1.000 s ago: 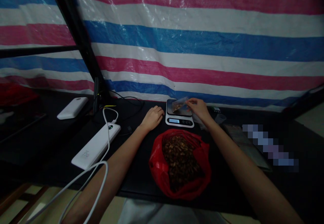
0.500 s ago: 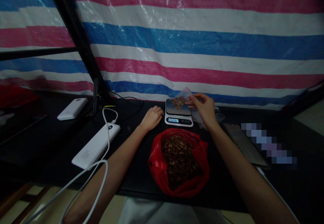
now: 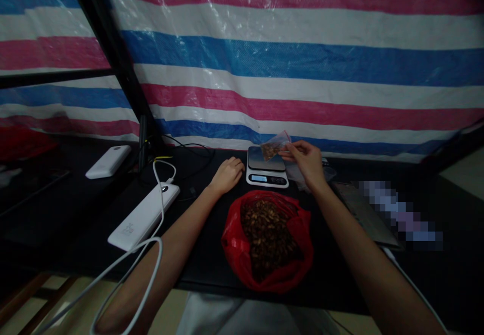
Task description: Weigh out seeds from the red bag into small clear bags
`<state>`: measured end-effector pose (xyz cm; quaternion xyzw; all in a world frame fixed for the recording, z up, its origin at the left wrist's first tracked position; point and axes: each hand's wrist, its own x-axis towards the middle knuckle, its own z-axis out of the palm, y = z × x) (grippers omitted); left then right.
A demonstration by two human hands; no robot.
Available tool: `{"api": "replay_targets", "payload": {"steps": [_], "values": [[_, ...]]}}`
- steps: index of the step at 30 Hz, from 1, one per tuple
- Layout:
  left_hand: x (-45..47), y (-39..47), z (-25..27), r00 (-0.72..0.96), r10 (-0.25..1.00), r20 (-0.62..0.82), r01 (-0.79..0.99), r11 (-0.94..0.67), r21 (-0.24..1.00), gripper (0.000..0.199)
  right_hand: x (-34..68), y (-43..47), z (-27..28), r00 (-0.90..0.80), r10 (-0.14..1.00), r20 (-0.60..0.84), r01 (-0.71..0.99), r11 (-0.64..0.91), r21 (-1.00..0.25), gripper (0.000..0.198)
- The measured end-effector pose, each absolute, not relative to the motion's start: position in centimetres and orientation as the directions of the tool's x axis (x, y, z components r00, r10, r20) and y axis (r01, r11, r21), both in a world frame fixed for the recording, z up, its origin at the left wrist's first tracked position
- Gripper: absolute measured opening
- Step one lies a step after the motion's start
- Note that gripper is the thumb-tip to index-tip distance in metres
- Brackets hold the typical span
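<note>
Between the thumb and fingers of my right hand (image 3: pixel 307 162) is a small clear zip bag (image 3: pixel 270 150) with brown pieces in its lower part. The bag tilts over the metal plate of a white digital scale (image 3: pixel 266 180), whose display is lit; its figures are too small to read. My left hand (image 3: pixel 227 174) lies on the black table just left of the scale, fingers loosely extended and holding nothing. In front of the scale stands an open red plastic bag (image 3: pixel 233 244), full of similar small brown pieces (image 3: pixel 270 236).
Clear plastic bags (image 3: pixel 302 177) lie right of the scale, partly behind my right hand. A white power bank (image 3: pixel 141 221) with a white cable lies at left, and another white power bank (image 3: pixel 109 162) beyond it. A flat dark folder-like object (image 3: pixel 363 214) lies at right. Striped sheeting (image 3: pixel 264 62) hangs behind.
My right hand has lifted the small zip bag slightly up and to the right above the scale plate. My left hand stays in place.
</note>
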<state>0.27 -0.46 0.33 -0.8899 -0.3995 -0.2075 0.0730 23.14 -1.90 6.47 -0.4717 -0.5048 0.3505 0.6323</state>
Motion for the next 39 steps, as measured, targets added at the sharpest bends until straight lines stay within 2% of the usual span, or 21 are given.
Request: {"api": "replay_targets", "payload": {"steps": [15, 28, 33, 36, 39], "values": [[0.3, -0.5, 0.4, 0.598, 0.682, 0.420, 0.745, -0.667, 0.022, 0.018, 23.0, -1.7, 5.9, 0.221, 0.931, 0.292, 0.059, 0.286, -0.956, 0.032], [0.6, -1.2, 1.1, 0.588, 0.690, 0.422, 0.737, -0.672, 0.073, 0.020, 22.8, -1.6, 5.4, 0.193, 0.920, 0.341, 0.121, 0.323, -0.939, 0.033], [3.9, -3.5, 2.9, 0.667, 0.586, 0.460, 0.594, -0.791, 0.147, 0.025, 23.3, -1.4, 5.4, 0.217, 0.903, 0.371, 0.089, 0.360, -0.929, 0.032], [6.5, -4.7, 3.2, 0.785, 0.487, 0.383, 0.487, -0.867, 0.104, 0.027, 23.6, -1.3, 5.5, 0.234, 0.899, 0.371, 0.066, 0.366, -0.928, 0.031], [8.2, -5.0, 2.6, 0.833, 0.451, 0.320, 0.462, -0.886, 0.044, 0.033, 23.8, -1.3, 5.7, 0.250, 0.898, 0.361, 0.064, 0.357, -0.932, 0.030]]}}
